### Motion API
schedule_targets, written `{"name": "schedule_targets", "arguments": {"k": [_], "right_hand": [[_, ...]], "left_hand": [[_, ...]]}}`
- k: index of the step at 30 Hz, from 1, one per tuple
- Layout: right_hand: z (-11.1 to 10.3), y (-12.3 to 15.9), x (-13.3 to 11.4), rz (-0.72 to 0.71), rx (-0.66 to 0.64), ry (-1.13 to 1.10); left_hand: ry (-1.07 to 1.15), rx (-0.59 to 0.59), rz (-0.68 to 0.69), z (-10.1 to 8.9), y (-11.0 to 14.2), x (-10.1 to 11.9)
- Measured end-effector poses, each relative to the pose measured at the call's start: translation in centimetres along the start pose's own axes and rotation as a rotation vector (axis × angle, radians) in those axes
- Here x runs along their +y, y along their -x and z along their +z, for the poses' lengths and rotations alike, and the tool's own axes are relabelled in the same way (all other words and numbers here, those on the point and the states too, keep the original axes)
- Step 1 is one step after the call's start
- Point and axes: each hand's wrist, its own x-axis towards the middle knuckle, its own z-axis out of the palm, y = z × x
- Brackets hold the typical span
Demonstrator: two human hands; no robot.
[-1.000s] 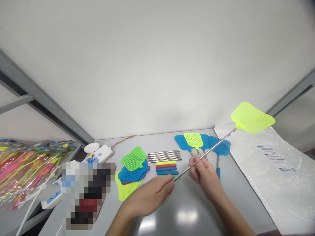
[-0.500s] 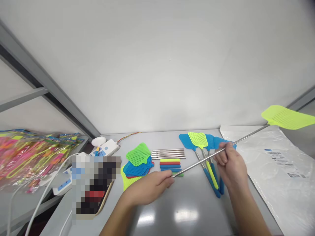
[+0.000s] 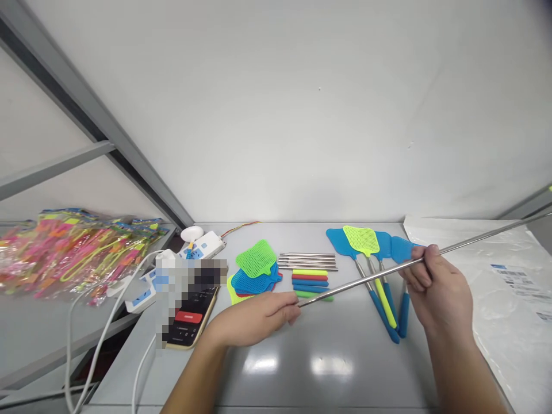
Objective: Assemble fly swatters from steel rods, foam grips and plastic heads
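A long metal telescopic rod [image 3: 366, 280] of a fly swatter slants across both hands, rising to the right. Only a sliver of its yellow-green head [image 3: 551, 188] shows at the right edge. My left hand [image 3: 263, 317] pinches the rod's lower end. Closed around the rod further up is my right hand [image 3: 440, 282]. Several finished swatters lie behind it: a yellow one [image 3: 361, 239] on top of blue ones [image 3: 338, 240], with foam-like grips. Left of them lie metal rods [image 3: 307, 261], coloured grip sleeves [image 3: 309, 283] and loose swatter heads [image 3: 257, 260], green, blue, red and yellow.
A phone [image 3: 187, 316], partly pixelated, lies at the left beside white power strips [image 3: 202, 248] and cables. Bagged colourful items [image 3: 86, 253] fill a shelf at far left. White plastic packaging [image 3: 487, 287] with labels covers the right side. A wall stands behind.
The rod looks longer: its yellow-green head has moved right, nearly out of view. My right hand has shifted right, away from my left. The camera view has also shifted.
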Motion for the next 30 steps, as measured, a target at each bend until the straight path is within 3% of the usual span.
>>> {"name": "schedule_targets", "arguments": {"k": [2,5,8,16,22,30], "right_hand": [[1.0,1.0,1.3,0.024,-0.018,0.006],[2.5,2.4,3.6,0.189,-0.159,0.053],[2.7,2.7,4.2,0.251,-0.246,0.084],[2.1,1.2,1.1,0.194,-0.264,0.065],[1.6,0.2,1.6,0.186,-0.162,0.032],[2.6,0.9,2.6,0.148,-0.155,-0.029]], "left_hand": [[0.017,-0.004,0.007,0.1,-0.3,-0.1],[0.042,0.007,0.014,0.5,-1.2,-0.4],[0.039,0.022,0.026,0.7,-1.5,-0.5],[-0.034,0.011,0.024,-1.2,0.2,0.2],[-0.054,0.114,-0.044,-3.0,1.3,-1.9],[0.047,0.164,-0.082,-3.2,1.5,-4.0]]}}
